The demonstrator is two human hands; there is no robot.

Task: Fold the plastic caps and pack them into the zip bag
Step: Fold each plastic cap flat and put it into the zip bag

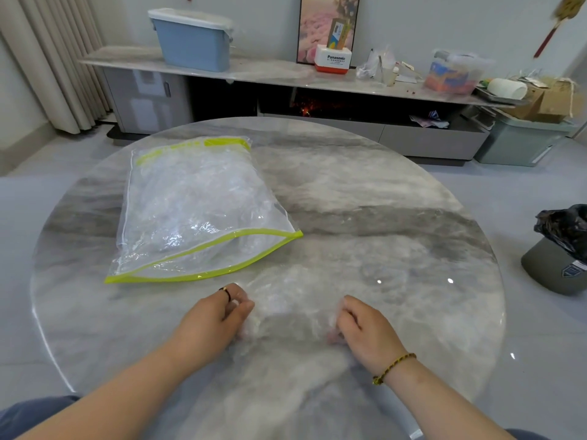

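A clear plastic cap (pixel 295 309) is pinched flat on the worktop (pixel 381 201) by the curled left hand (pixel 219 315) and right hand (pixel 362 328). The zip bag (pixel 190 208), mouth open, is seen beyond the left hand.

A round grey marble bench (pixel 365 192) stands on a pale glossy floor (pixel 28 198). Behind it, a long low grey marble-topped cabinet (pixel 270 73) lines the white wall (pixel 444 23); cream curtains (pixel 47 58) hang left.

A round marble table (pixel 381 192) is standing in front. Behind it, a blue lidded bin (pixel 193 39) and a Panasonic box (pixel 333 60) are sitting on a long cabinet (pixel 270 71). A black-lined trash bin (pixel 560 249) is standing on the floor at right.
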